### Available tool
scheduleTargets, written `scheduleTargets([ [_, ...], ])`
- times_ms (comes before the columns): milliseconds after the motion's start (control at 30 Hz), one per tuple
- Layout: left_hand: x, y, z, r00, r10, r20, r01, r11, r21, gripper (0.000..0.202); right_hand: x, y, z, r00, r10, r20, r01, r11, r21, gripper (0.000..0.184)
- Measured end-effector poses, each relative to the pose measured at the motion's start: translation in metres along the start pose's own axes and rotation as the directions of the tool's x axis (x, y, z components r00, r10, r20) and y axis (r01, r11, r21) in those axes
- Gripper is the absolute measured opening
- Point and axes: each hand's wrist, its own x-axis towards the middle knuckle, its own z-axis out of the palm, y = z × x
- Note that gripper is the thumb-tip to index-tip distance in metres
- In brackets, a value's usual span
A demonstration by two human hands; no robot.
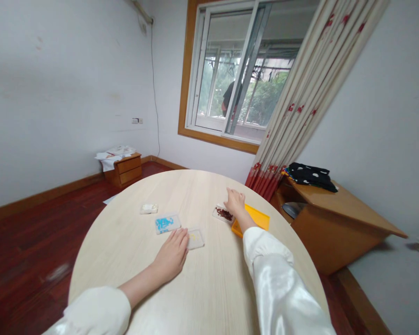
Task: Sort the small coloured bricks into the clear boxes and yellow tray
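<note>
My left hand [172,255] lies flat on the table, fingers stretched out, its tips at the near left edge of a clear tray with a few yellow pieces [196,239]. Just beyond it is a clear tray of blue pieces [165,223]. My right hand [235,203] hovers over the far side of a small clear tray holding dark brown pieces [224,213]. Its fingers are curled together; whatever may be between them is too small to make out. Under the right wrist sits a yellow tray [260,217], partly covered by the forearm.
A small clear box with whitish contents [149,208] stands at the left of the round table [209,298]. Beyond the table are a low cabinet with papers [128,168], a patterned curtain [302,102] and a wooden desk [345,200] with black cloth [310,176] on it.
</note>
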Motion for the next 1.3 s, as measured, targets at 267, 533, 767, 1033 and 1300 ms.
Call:
scheduleTargets([
  [267,0.016,-0.024,-0.001,0.995,-0.080,-0.059,0.083,0.996,0.045,0.034,-0.071,-0.018,0.004,0.979,-0.175,0.102,0.168,0.983,0.078,0.024],
  [533,0.013,-0.016,-0.008,0.994,-0.018,-0.109,0.009,0.996,-0.088,0.048,-0.185,-0.033,0.007,0.925,-0.379,-0.020,0.370,0.887,0.278,0.036],
  [767,0.000,0.021,-0.017,0.951,0.304,0.052,-0.281,0.923,-0.264,0.061,-0.228,-0.046,0.006,0.906,-0.421,0.055,0.376,0.857,0.353,0.058],
  [1033,0.000,0.027,-0.001,0.946,0.305,0.111,-0.269,0.928,-0.260,0.054,-0.129,0.040,-0.010,0.968,0.246,-0.049,-0.177,0.809,0.560,0.031],
  [1300,0.005,0.021,0.010,0.979,0.204,0.017,-0.198,0.962,-0.186,0.047,-0.061,0.139,0.010,0.712,0.695,0.103,-0.649,0.594,0.476,0.048],
])
